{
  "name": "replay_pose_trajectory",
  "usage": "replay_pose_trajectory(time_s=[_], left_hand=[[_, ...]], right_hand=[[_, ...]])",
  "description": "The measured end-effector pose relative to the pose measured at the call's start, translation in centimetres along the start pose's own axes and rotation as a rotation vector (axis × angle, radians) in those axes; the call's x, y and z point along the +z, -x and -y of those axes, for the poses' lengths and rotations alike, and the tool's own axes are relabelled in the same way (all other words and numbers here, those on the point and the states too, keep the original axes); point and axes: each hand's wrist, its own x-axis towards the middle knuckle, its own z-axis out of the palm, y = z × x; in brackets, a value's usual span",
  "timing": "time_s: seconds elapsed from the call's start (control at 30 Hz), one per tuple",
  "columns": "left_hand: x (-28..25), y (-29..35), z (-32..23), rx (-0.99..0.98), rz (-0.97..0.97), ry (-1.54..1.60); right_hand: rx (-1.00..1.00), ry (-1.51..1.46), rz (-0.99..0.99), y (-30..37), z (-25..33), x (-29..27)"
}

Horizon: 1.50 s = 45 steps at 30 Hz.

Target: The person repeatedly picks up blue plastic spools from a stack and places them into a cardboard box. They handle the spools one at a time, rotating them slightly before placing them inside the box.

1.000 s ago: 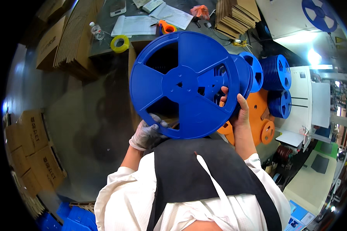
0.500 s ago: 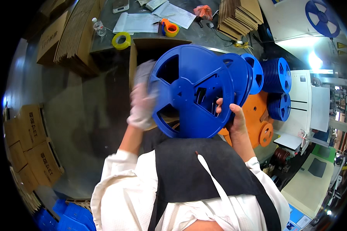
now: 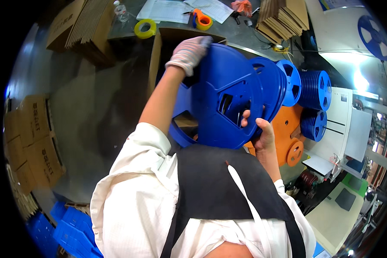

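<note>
A large blue plastic reel with wide cut-out windows is held upright in front of my apron. My left hand, in a striped knit glove, grips its upper left rim; the fingertips are dark and partly hidden. On the right side, my bare right hand holds the reel's edge, thumb in front and fingertips showing through a window. More blue reels stand close behind it to the right. An open cardboard box is behind the reel, mostly covered by it.
Stacked blue reels stand on the right by an orange machine plate. The table at the back holds yellow tape, an orange tape dispenser, papers and flattened cartons. Cardboard boxes and blue bins are at left.
My left hand has moved up and right from the reel's left side to its upper rim. The reel's face has turned somewhat. My right hand keeps its hold.
</note>
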Motion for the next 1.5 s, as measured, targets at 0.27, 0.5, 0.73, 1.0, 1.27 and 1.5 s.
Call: replay_pose_trajectory(time_s=[0.27, 0.5, 0.73, 1.0, 1.27, 1.5], left_hand=[[-0.4, 16.1, 11.9, -0.697, 0.195, 1.271], [0.3, 22.8, 8.4, -0.591, 0.204, 1.779], [0.3, 22.0, 8.9, -0.372, 0.26, 1.945], [-2.7, 19.0, 9.0, -0.425, 0.044, 1.478], [2.4, 12.6, 13.6, -0.608, -0.1, 0.548], [6.7, 7.8, 20.0, -0.613, -0.143, -0.063]], right_hand=[[-0.072, -0.212, 0.016, -1.5, -1.6, -6.1], [0.001, -0.283, -0.004, -3.4, -2.6, -7.9], [-0.008, -0.26, 0.044, -4.7, -2.4, -7.0], [0.102, 0.034, -0.156, -5.4, -2.4, -8.9], [0.118, 0.075, -0.361, -4.0, -2.9, -10.7], [0.11, 0.044, -0.349, -3.4, -2.8, -12.7]])
